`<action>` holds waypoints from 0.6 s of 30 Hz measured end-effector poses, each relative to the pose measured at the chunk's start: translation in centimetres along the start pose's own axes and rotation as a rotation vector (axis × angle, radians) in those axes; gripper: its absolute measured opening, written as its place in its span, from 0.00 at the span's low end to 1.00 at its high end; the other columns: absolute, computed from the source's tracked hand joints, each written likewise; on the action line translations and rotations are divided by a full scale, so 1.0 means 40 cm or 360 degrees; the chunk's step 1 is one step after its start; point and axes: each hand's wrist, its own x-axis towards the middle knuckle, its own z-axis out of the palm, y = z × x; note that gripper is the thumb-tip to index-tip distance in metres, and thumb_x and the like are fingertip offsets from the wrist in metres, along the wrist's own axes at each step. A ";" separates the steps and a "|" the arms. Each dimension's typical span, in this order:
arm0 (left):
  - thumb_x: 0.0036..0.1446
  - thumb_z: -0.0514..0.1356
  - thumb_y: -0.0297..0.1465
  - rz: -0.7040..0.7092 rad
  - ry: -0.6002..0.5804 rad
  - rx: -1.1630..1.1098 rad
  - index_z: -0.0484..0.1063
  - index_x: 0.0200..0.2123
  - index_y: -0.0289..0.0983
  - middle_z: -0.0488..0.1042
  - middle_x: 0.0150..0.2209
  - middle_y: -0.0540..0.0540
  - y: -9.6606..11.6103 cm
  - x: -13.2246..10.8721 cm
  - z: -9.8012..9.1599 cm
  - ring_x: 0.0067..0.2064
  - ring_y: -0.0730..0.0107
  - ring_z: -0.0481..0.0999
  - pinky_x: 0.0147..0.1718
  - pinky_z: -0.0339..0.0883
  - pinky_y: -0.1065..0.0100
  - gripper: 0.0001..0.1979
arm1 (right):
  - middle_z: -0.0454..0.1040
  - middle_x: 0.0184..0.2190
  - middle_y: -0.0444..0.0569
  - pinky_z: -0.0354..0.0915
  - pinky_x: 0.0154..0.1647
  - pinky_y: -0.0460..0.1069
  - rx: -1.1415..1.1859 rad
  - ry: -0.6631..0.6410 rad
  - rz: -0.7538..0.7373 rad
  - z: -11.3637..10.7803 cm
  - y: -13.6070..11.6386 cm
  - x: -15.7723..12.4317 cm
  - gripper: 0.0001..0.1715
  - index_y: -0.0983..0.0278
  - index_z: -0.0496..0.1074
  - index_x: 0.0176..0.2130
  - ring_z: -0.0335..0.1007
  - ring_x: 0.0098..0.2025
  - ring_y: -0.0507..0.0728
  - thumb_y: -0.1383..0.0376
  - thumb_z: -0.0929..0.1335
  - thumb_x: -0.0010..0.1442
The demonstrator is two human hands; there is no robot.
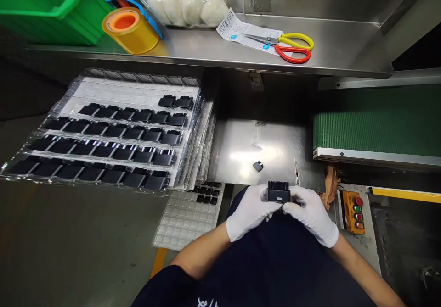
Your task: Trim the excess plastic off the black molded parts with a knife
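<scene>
A black plastic part (279, 193) with a ribbed top edge is held upright close to my body, above the near edge of the steel table. Gripping its left side is my left hand (253, 208), in a white glove. My right hand (308, 210), gloved the same way, closes on its right side and lower edge. A smaller black piece (258, 165) lies on the steel table (234, 148) just beyond my hands. Beside it rests a pair of thin metal tweezers (296, 173). To the left, a clear tray (138, 93) bears rows of black parts.
A steel shelf (193, 50) carries a green bin (51, 18), a yellow tape roll (131, 29), bagged white pads (186, 4) and scissors (292, 47). A green conveyor belt (379, 123) runs at right, above a button box (354, 211). A lower tray (186, 220) holds small black pieces.
</scene>
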 end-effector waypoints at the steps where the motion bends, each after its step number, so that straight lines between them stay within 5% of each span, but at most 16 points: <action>1: 0.53 0.67 0.34 0.0123 0.0040 0.0158 0.70 0.26 0.37 0.68 0.20 0.53 -0.005 0.000 -0.004 0.22 0.73 0.64 0.24 0.59 0.70 0.10 | 0.80 0.31 0.48 0.71 0.34 0.50 0.0013 0.0035 -0.0035 0.001 -0.005 0.000 0.27 0.63 0.79 0.38 0.76 0.33 0.57 0.42 0.73 0.60; 5: 0.60 0.62 0.37 0.0750 0.0162 0.0831 0.71 0.23 0.38 0.73 0.24 0.48 -0.024 -0.002 -0.026 0.27 0.67 0.70 0.33 0.62 0.64 0.14 | 0.82 0.37 0.48 0.75 0.39 0.50 -0.0140 0.0154 -0.0420 0.010 -0.036 -0.004 0.22 0.59 0.80 0.46 0.80 0.36 0.58 0.49 0.78 0.57; 9: 0.65 0.58 0.45 0.0881 0.0096 0.1070 0.76 0.28 0.40 0.78 0.28 0.44 -0.026 -0.005 -0.044 0.31 0.61 0.76 0.37 0.64 0.61 0.18 | 0.82 0.38 0.46 0.75 0.41 0.48 -0.0232 0.0185 -0.0746 0.017 -0.055 -0.007 0.20 0.56 0.78 0.50 0.80 0.37 0.55 0.56 0.78 0.59; 14: 0.66 0.59 0.44 0.0942 0.0132 0.1069 0.79 0.28 0.40 0.79 0.27 0.45 -0.014 -0.011 -0.047 0.30 0.62 0.76 0.36 0.64 0.62 0.19 | 0.82 0.37 0.46 0.76 0.39 0.50 -0.0239 0.0148 -0.0705 0.019 -0.057 -0.011 0.17 0.57 0.77 0.48 0.81 0.37 0.56 0.60 0.78 0.58; 18: 0.63 0.63 0.40 0.0989 0.0302 0.0889 0.79 0.27 0.40 0.78 0.24 0.47 -0.006 -0.025 -0.044 0.27 0.66 0.75 0.34 0.66 0.64 0.14 | 0.84 0.40 0.48 0.79 0.41 0.52 -0.0055 0.0113 -0.0444 0.018 -0.051 -0.022 0.15 0.58 0.75 0.44 0.83 0.39 0.60 0.64 0.75 0.56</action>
